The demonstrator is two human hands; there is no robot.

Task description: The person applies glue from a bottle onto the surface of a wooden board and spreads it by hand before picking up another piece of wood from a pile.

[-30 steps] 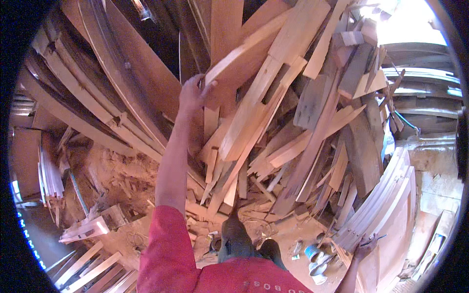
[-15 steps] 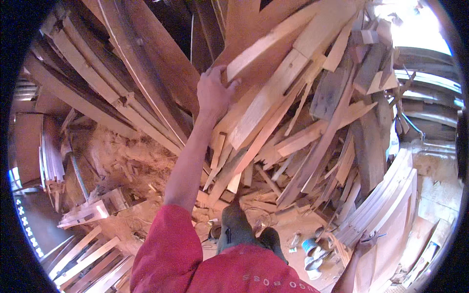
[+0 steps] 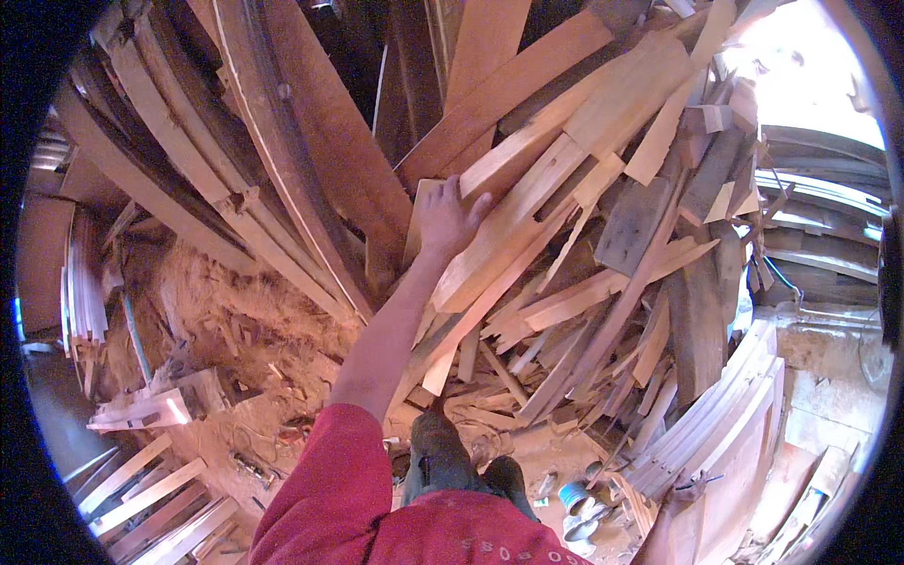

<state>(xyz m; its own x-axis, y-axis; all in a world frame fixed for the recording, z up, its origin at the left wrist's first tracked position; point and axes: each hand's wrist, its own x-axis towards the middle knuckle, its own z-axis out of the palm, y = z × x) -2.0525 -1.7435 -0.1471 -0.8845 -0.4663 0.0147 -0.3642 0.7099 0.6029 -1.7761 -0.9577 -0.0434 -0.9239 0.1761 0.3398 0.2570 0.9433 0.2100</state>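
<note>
My left hand (image 3: 450, 218) reaches forward over the leaning timber. Its fingers curl over a pale wooden board (image 3: 420, 209), with the thumb out to the side. Right beside the thumb lies a long light plank (image 3: 527, 143), its near end by my hand. Low on the right, my right hand (image 3: 690, 490) is closed around a thin pen (image 3: 708, 480), seen small near the rim. Dark reddish boards (image 3: 508, 99) lean just beyond my left hand.
Offcuts (image 3: 565, 311) are heaped to the right of my arm, with tall planks (image 3: 282, 160) leaning on the left. Sawdust (image 3: 226, 301) covers the ground. A blue tin (image 3: 573, 494) stands near my legs. Stacked strips (image 3: 706, 424) lean at right; more slats (image 3: 151, 499) lie at lower left.
My left hand has shifted nearer and slightly right, and a pale board now shows under its fingers. The reddish board beyond is more exposed. My right hand keeps the pen.
</note>
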